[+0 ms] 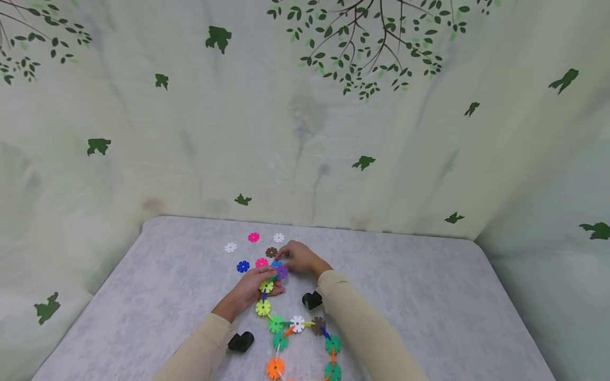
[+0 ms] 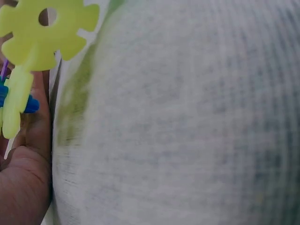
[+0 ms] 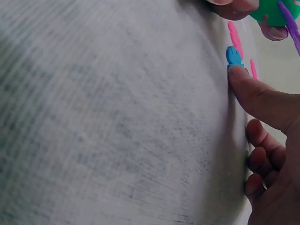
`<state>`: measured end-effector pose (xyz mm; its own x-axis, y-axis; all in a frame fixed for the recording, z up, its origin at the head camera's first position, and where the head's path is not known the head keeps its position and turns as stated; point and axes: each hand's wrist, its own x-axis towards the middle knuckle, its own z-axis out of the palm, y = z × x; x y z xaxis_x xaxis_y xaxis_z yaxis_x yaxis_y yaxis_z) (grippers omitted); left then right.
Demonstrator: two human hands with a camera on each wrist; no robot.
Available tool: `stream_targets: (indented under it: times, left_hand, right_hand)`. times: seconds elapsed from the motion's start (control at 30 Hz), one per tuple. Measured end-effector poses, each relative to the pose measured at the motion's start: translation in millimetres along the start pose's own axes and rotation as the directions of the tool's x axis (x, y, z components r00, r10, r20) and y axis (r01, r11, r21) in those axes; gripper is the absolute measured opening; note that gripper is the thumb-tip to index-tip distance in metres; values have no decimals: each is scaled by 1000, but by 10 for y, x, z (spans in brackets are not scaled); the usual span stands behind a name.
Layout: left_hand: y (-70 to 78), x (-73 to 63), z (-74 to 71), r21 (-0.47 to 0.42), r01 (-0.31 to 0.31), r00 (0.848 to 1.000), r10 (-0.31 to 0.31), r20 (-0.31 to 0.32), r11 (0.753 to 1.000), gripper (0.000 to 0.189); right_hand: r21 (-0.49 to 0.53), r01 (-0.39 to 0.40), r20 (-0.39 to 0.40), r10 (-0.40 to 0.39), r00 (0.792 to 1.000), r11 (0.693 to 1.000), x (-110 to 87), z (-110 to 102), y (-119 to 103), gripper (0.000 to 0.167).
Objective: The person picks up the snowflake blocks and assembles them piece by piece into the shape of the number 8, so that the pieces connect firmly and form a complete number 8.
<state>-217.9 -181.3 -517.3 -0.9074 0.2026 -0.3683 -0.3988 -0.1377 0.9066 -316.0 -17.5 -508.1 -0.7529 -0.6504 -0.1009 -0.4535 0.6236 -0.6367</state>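
Observation:
A chain of notched plastic interlocking discs, with a yellow disc (image 1: 263, 308) among them, runs up the table to my left hand (image 1: 252, 286). That hand pinches a green disc (image 3: 272, 11) near the chain's far end, where a purple disc (image 1: 282, 272) is joined on. My right hand (image 1: 300, 258) is just beyond it, thumb and fingertips at the edge of a light blue disc (image 3: 234, 55) on the table; its other fingers are curled. In the left wrist view, a yellow disc (image 2: 47, 35) stands close to the camera, beside the left palm.
Loose discs lie around the hands: a dark blue disc (image 1: 243, 266), a brown disc (image 1: 271, 252), a pink disc (image 1: 253, 237) and a white disc (image 1: 231, 247). Nearer, the chain forms a loop with an orange disc (image 1: 275, 368). A leaf-printed curtain (image 1: 305, 132) backs the grey table (image 1: 429, 307).

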Motion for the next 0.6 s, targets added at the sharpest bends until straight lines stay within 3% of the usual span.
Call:
stream_targets:
  times: [0.2,0.3,0.47,0.6]
  left_hand:
    - [-3,7,34,22,-16,1000,16,-23,1000,23]
    - [14,32,44,57,-18,997,22,-72,998,25]
    - [25,61,71,108,9,989,7,-148,994,28]
    - [2,67,94,133,36,982,-10,-190,990,28]
  right_hand:
    - [205,-61,-44,71,996,977,-108,-92,86,10]
    - [345,-69,-51,92,994,936,-207,-168,141,9]
    - [517,-125,-74,190,979,847,-419,-216,181,10]
    - [552,-109,-99,195,976,826,-572,-163,197,7]
